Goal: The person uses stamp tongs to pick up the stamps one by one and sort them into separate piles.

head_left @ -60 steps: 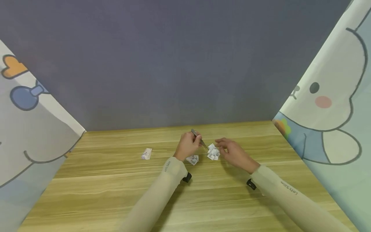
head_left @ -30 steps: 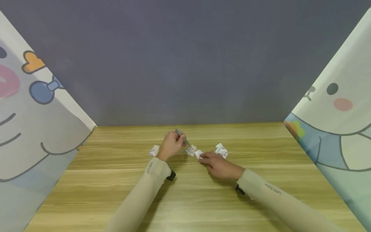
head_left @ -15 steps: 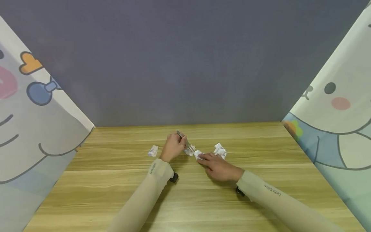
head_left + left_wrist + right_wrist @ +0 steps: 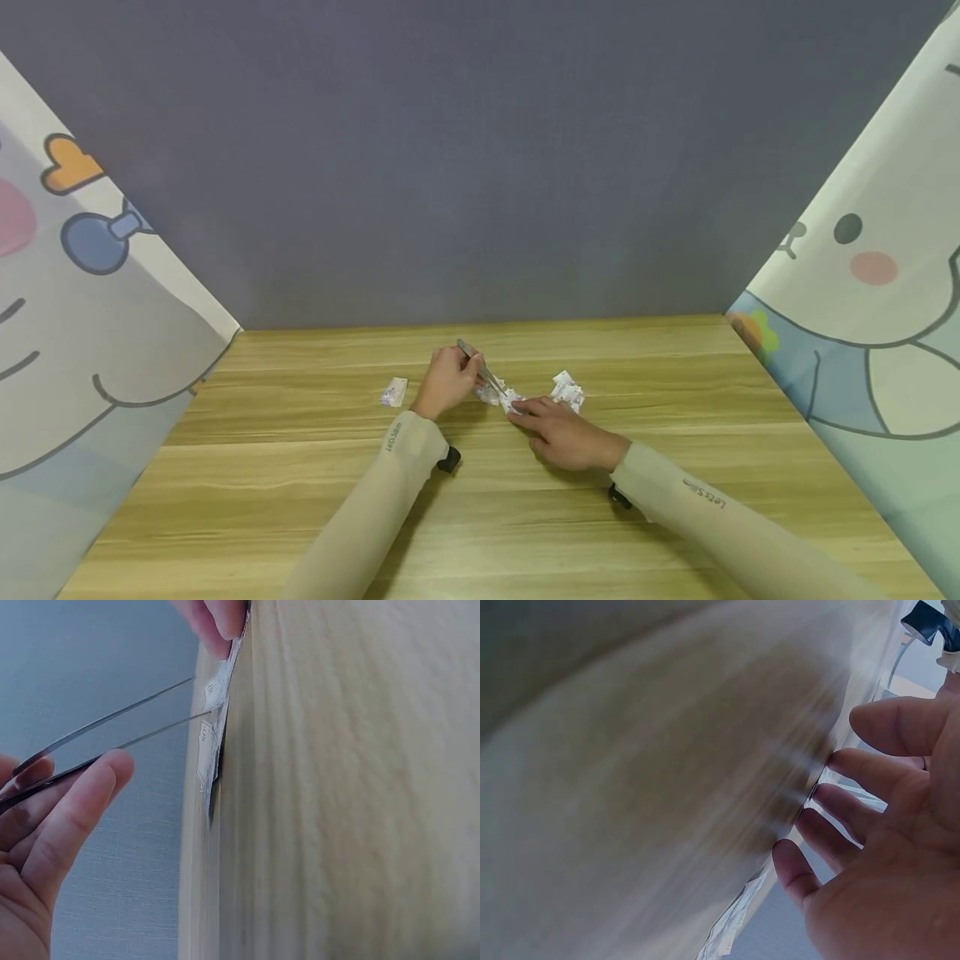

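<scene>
My left hand (image 4: 446, 383) pinches metal tweezers (image 4: 483, 367), tips pointing down and to the right. In the left wrist view the arms of the tweezers (image 4: 120, 712) stand apart, one tip at the white printed paper pieces (image 4: 206, 742). My right hand (image 4: 566, 433) rests its fingertips on a small white paper piece (image 4: 509, 398) close to the tweezer tips. Its fingers look fairly straight in the right wrist view and touch the tabletop. Beside that piece lies a pinkish printed pile (image 4: 487, 392), partly behind my left hand.
Another pile of white paper pieces (image 4: 566, 387) lies beyond my right hand. To the left of my left hand is a small stack of printed pieces (image 4: 393, 392). A grey panel (image 4: 480, 167) stands behind the wooden table (image 4: 300, 500), with cartoon-printed sheets at both sides.
Both hands have moved left from the right-hand pile; a white piece now lies under my right fingertips. Over the last half second the tweezers and hands have barely shifted.
</scene>
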`<move>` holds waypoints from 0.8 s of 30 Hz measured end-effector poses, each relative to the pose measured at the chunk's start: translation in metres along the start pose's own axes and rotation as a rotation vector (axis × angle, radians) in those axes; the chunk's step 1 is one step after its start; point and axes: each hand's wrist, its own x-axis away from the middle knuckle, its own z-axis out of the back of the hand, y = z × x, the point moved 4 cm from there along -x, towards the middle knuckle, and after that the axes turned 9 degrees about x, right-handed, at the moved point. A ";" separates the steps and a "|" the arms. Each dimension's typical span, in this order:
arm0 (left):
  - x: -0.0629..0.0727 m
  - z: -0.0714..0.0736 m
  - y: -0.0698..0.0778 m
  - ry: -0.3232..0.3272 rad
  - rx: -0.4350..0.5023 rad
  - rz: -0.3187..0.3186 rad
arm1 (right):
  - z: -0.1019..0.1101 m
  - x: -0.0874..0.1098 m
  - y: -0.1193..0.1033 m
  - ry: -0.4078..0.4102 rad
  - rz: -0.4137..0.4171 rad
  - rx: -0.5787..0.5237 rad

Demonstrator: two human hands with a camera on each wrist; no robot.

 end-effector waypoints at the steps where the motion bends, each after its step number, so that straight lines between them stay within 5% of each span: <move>1: 0.000 0.000 0.000 -0.001 0.007 0.001 | 0.000 0.000 0.000 0.000 0.000 -0.002; 24: 0.001 -0.013 0.002 -0.024 -0.040 -0.137 | 0.000 0.001 0.001 -0.008 -0.021 -0.014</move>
